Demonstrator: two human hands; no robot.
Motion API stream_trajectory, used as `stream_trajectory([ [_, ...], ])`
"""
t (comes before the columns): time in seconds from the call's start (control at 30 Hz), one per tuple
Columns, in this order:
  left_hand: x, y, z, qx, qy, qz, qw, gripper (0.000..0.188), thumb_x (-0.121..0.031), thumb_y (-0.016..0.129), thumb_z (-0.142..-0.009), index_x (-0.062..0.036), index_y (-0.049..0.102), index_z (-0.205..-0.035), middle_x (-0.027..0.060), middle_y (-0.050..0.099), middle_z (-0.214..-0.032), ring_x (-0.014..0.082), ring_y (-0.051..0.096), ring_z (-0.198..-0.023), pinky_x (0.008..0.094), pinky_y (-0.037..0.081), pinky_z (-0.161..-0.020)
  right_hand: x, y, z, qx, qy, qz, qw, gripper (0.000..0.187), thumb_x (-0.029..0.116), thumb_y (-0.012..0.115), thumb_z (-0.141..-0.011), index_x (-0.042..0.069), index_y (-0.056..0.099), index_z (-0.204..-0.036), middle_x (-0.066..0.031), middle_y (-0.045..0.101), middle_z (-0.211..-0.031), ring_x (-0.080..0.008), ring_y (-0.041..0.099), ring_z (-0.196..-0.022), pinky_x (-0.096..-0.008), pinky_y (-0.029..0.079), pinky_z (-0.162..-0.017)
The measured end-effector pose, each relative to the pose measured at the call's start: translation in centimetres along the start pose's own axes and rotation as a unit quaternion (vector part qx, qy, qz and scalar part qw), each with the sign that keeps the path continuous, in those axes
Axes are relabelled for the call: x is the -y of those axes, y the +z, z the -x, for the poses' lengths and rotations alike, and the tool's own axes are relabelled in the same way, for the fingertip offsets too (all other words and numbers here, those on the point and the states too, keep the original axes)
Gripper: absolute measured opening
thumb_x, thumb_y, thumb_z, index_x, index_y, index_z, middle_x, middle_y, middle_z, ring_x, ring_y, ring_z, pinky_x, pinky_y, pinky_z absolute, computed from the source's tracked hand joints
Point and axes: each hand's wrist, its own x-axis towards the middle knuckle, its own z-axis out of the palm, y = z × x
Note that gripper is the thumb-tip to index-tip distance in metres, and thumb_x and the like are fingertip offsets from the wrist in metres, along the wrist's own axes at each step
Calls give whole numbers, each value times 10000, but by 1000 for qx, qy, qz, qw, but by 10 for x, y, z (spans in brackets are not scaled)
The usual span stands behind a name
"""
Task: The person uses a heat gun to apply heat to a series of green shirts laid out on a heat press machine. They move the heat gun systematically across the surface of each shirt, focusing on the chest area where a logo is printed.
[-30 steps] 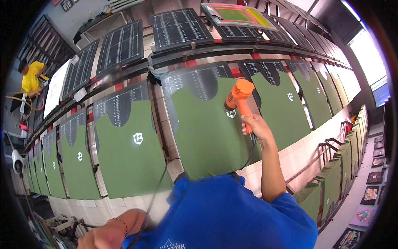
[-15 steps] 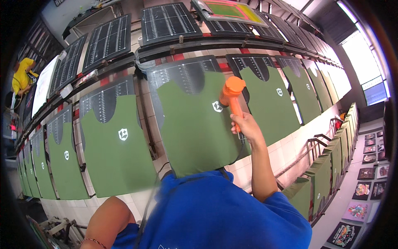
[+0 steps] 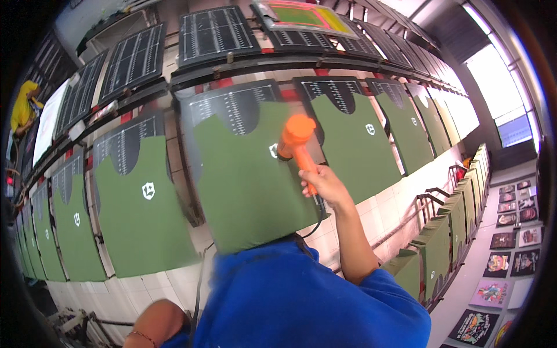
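My right hand [image 3: 326, 184] is closed around the handle of an orange hair dryer [image 3: 298, 132]. Its dark nozzle points down at the white shield emblem [image 3: 273, 151] on a green fabric panel [image 3: 241, 200]. The nozzle partly covers that emblem, and I cannot tell if it touches the cloth. Beneath the panel is a dark board with white ruler marks [image 3: 203, 107], bare at the neckline. A black cord [image 3: 316, 228] runs from the handle down toward my blue shirt. My left arm [image 3: 161, 322] is bent at the lower left, its hand out of the picture.
Similar green panels [image 3: 142, 226] with white emblems lie on boards to both sides. Behind a dark rail stand bare marked boards [image 3: 217, 37] and a framed screen [image 3: 301, 16]. A person in yellow [image 3: 24, 107] is at far left. Printed samples [image 3: 490, 293] line the right.
The whole scene has shifted left in view. My right hand and the hair dryer stay over the same panel, the nozzle still at its emblem.
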Motion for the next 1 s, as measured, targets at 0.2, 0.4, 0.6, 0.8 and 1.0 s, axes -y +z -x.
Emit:
stream_trajectory([
  [0.2, 30, 31, 37, 49, -273, -6, 961, 234, -205, 590, -945, -27, 556, -797, 155, 626, -731, 243, 638, -636, 310, 546, -549, -6, -73, 9, 18, 4, -20, 1000, 297, 301, 638, -889, 22, 569, -965, -26, 576, -788, -116, 594, -645, -264, 510, -575],
  [0.4, 87, 64, 34, 16, -446, -30, 895, 364, -255, 499, -1006, -15, 534, -734, 235, 685, -813, 341, 687, -790, 498, 599, -652, -15, -230, 9, -56, -17, -32, 998, 276, 286, 631, -894, 28, 559, -960, -28, 571, -756, -117, 588, -612, -269, 507, -547],
  [0.6, 183, 136, 5, -152, -343, -30, 927, 494, -241, 386, -1041, 114, 558, -744, 357, 625, -708, 455, 676, -664, 550, 584, -567, -5, -382, -14, -153, -37, 1, 987, 266, 272, 616, -903, 19, 555, -960, -39, 565, -745, -124, 589, -597, -274, 502, -531],
  [0.8, 252, 169, -22, -70, -512, -6, 856, 456, -219, 398, -1030, 178, 589, -914, 368, 630, -889, 447, 666, -858, 552, 558, -723, -4, -449, -45, -97, -86, -21, 991, 244, 296, 627, -908, 65, 554, -887, -5, 556, -695, -107, 555, -550, -256, 466, -496],
  [1.0, 340, 172, 17, -92, -672, -54, 733, 412, -256, 321, -1058, 43, 604, -1030, 136, 628, -1012, 233, 609, -961, 340, 481, -879, -2, -448, -62, -47, -86, -57, 994, 256, 296, 630, -903, 63, 536, -948, -13, 551, -671, -113, 546, -514, -274, 465, -455],
])
